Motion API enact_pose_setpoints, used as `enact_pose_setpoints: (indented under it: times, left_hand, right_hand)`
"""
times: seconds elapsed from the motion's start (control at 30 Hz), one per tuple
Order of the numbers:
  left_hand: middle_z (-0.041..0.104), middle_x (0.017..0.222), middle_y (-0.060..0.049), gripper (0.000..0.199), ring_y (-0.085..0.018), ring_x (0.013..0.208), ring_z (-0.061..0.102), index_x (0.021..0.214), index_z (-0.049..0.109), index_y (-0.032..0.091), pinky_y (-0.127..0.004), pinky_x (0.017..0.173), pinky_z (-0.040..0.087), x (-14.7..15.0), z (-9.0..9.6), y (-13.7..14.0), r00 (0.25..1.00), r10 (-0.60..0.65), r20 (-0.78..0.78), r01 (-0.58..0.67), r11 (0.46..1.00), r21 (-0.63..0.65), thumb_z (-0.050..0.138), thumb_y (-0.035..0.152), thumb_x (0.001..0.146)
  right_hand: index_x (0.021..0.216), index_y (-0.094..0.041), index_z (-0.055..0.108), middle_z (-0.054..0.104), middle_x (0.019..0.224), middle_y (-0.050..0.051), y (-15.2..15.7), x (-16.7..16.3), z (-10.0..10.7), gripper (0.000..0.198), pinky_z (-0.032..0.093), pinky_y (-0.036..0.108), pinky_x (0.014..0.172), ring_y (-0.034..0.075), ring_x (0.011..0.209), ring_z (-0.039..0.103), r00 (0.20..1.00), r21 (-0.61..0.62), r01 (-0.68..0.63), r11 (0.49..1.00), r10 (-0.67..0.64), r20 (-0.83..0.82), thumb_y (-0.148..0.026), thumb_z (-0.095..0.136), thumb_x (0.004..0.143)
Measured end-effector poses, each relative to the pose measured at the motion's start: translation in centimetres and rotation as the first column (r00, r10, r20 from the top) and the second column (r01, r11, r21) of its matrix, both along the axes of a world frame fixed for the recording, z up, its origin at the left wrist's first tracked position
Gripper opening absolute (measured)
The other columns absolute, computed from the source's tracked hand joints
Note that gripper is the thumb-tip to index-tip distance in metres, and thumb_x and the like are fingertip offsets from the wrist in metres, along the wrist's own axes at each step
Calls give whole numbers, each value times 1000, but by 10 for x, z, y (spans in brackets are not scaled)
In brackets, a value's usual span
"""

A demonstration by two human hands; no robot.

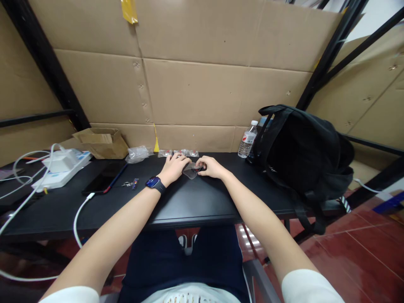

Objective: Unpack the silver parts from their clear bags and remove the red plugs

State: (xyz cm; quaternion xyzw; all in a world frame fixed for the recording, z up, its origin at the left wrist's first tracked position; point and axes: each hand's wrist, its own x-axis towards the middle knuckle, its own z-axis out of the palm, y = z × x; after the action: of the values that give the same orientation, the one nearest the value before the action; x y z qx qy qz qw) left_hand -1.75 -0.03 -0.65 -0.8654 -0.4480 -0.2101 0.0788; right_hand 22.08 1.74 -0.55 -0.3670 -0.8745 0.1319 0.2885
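Note:
A small clear plastic bag [190, 173] lies between my two hands on the black desk. My left hand [174, 168] is closed at the bag's left edge, its fingers bent over the plastic. At the bag's right side, my right hand [211, 167] is pinched. Something small, dark and reddish shows by its fingertips, too small and partly covered to name. Just behind my hands lie several small clear packets [166, 153] with reddish bits inside. A small keychain [135, 184] with a metal ring rests left of my watch wrist.
On the left are a phone [105, 178] with a white cable, a white power strip [63, 170], a brown paper bag [102, 143] and crumpled clear plastic [139, 154]. A water bottle [247, 141] and black backpack [303, 155] stand right. Cardboard [202, 92] walls the back.

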Motion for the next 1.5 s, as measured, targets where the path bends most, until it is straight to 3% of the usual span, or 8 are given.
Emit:
enact_pose_setpoints:
  times: [0.1,0.27,0.47,0.63,0.8,1.07,1.3,1.5]
  left_hand:
    - [64,131,-7,41,-34,133,39,119,65,35,-53,105,28,-4,1,0,999,-15,-41,16,999,33,59,13,84]
    - [70,117,-6,11,-31,126,46,97,70,29,-51,104,29,1,-1,0,997,-56,45,57,998,-18,61,28,90]
    - [75,105,-4,13,-27,113,60,95,70,25,-44,100,37,7,2,3,980,2,199,17,995,-95,59,29,91]
    - [77,97,-2,11,-22,93,69,88,70,22,-34,89,45,5,8,2,931,2,365,40,993,-107,61,28,89]
    - [77,98,-3,12,-23,93,71,93,68,22,-35,91,48,5,5,5,878,-2,479,60,993,-105,61,31,88]
    - [78,94,0,44,-20,76,71,126,51,25,-36,88,48,5,-2,10,804,48,593,77,980,-184,67,30,85]
    - [79,92,-1,42,-25,112,66,125,52,27,-41,104,36,8,2,5,815,30,578,-9,999,-39,68,27,87]
    - [78,98,-4,43,-26,116,63,130,50,26,-45,107,29,10,10,-3,827,22,562,-67,996,60,65,30,90]
  right_hand:
    - [78,-17,72,60,81,0,-1,-7,0,9,43,22,69,11,68,53,1000,66,-7,998,6,15,-10,73,73]
    - [77,-17,72,66,76,-1,-2,3,2,8,43,22,68,11,66,57,1000,19,4,1000,-4,-21,-10,69,74]
    - [77,-17,71,67,72,-1,1,13,7,6,45,24,69,12,66,59,979,-127,26,992,-51,-196,-23,71,75]
    - [73,-15,68,72,79,3,7,14,5,18,50,27,74,14,70,64,850,-325,-67,943,-117,-514,-28,79,65]
    - [70,-16,61,72,78,3,7,14,3,29,49,27,66,13,65,62,756,-341,-69,937,-175,-631,-34,82,62]
    - [82,-20,57,63,72,-3,7,13,4,31,43,22,55,10,56,54,801,-305,-136,943,-77,-594,-37,79,68]
    - [86,-23,47,62,72,-6,9,10,1,37,40,21,49,7,49,48,770,-312,-75,947,-144,-622,-32,77,67]
    - [89,-24,43,61,79,-6,5,7,6,33,41,19,54,5,51,48,766,-238,-63,969,-106,-634,-30,70,72]
